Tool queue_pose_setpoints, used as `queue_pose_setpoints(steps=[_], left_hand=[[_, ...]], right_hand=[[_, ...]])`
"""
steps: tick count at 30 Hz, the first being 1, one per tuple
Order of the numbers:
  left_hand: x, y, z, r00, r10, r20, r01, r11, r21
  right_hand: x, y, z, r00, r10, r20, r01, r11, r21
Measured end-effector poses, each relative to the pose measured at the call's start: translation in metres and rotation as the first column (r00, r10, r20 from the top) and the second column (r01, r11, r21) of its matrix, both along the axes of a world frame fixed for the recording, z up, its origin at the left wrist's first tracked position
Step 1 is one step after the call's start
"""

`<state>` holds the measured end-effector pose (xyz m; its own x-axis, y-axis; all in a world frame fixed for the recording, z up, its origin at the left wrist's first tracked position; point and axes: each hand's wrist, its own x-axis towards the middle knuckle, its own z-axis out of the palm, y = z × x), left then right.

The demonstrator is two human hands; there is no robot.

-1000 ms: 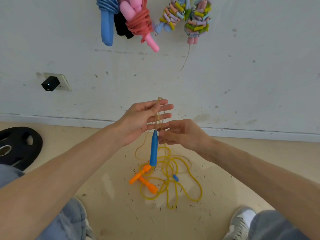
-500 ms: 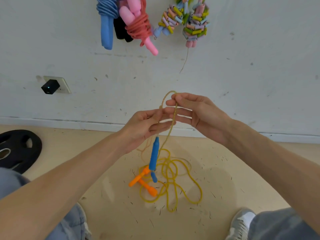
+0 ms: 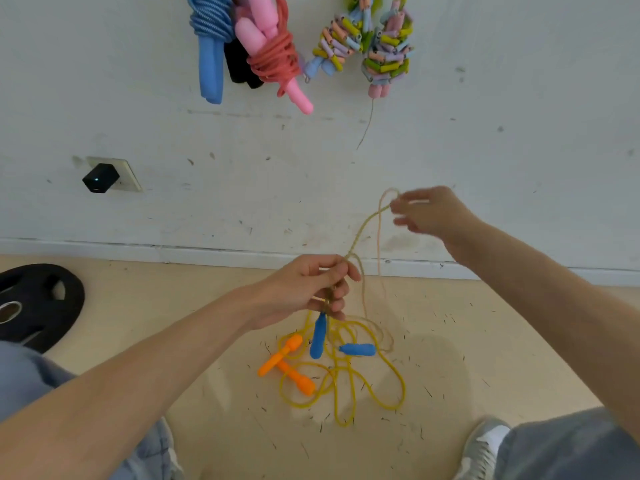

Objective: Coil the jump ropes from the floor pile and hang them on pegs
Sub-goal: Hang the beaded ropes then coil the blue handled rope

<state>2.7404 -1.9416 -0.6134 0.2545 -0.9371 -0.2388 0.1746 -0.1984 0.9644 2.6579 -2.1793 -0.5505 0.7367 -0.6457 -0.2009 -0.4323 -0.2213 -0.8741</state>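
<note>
My left hand [image 3: 311, 289] is closed around loops of a thin tan rope [image 3: 360, 233], whose blue handle [image 3: 318, 336] dangles just below my fingers. Up and to the right, my right hand [image 3: 429, 216] pinches a bend of the same rope near the wall, stretching a strand between both hands. The second blue handle [image 3: 358, 349] lies on the floor. Beneath it a yellow rope [image 3: 388, 393] with two orange handles [image 3: 287, 367] sits in a loose pile. Coiled ropes hang on the wall above: a blue one [image 3: 209, 46], a pink and red one [image 3: 273, 57], and beaded ones [image 3: 384, 46].
A black weight plate [image 3: 38, 306] lies on the floor at the left. A wall socket holds a black plug [image 3: 100, 178]. My knees and a grey shoe [image 3: 485, 445] frame the bottom of the view. The white wall [image 3: 519, 116] is close ahead.
My right hand has swung up and to the right, drawing a rope bend away from my left hand. My left hand has dropped lower and closed around the loops.
</note>
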Motion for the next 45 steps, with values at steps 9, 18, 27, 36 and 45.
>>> queue_pose_setpoints(steps=[9,18,27,36,45], left_hand=[[0.003,-0.004,0.010,0.999,0.042,-0.029,-0.042,0.999,-0.008],[0.006,0.003,0.009,0.999,-0.034,-0.035,0.036,0.998,0.055],[0.010,0.005,0.000,0.998,-0.047,-0.039,0.049,0.997,0.052],[0.008,0.000,0.008,1.000,0.009,-0.002,-0.009,0.998,0.065],[0.005,0.012,0.011,0.996,-0.080,-0.033,0.083,0.989,0.122]], right_hand=[[-0.013,0.041,-0.023,0.794,0.561,-0.234,-0.562,0.531,-0.634],[-0.013,0.008,-0.026,0.859,0.352,-0.371,-0.509,0.518,-0.687],[-0.009,-0.001,-0.042,0.815,0.106,-0.569,-0.529,0.536,-0.658],[-0.007,0.052,-0.026,0.766,0.625,-0.147,-0.638,0.767,-0.062],[-0.011,0.016,-0.018,0.923,0.369,0.108,-0.337,0.912,-0.235]])
